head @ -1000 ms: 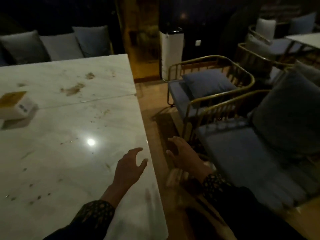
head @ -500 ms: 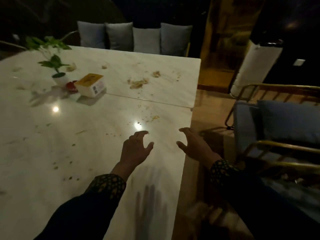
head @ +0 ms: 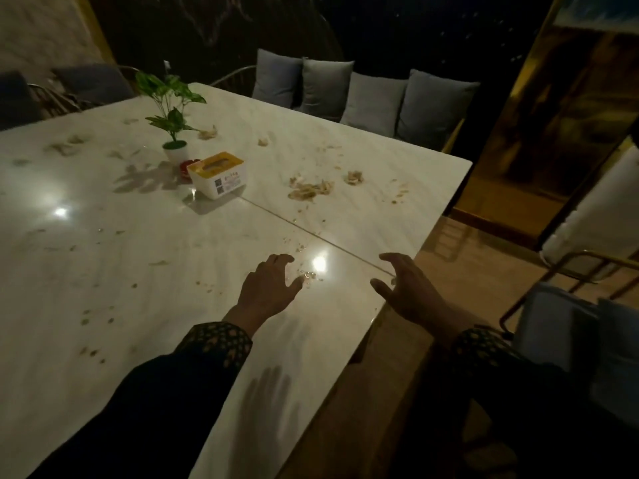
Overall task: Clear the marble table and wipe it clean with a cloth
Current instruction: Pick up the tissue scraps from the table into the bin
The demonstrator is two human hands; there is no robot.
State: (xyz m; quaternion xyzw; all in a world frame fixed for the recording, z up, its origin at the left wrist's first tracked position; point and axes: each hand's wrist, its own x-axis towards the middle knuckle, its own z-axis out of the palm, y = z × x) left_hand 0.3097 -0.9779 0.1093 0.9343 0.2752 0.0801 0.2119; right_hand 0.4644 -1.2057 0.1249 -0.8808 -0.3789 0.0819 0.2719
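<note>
Nothing is getting cleared yet: the white marble table (head: 138, 271) is carrying food scraps (head: 311, 190), centre-right. Left hand (head: 268, 288) and right hand (head: 406, 292) are hovering spread, empty.

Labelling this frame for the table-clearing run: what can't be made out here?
Head view only:
- Red object: mostly hidden behind the tissue box and the plant pot; cannot tell what it is.
- Print on the tissue box: too small and dim.
- Marble table: left and near parts cut off by the frame edge.
- Left hand, right hand: contact with the table unclear; both empty.
- No cloth in view.
</note>
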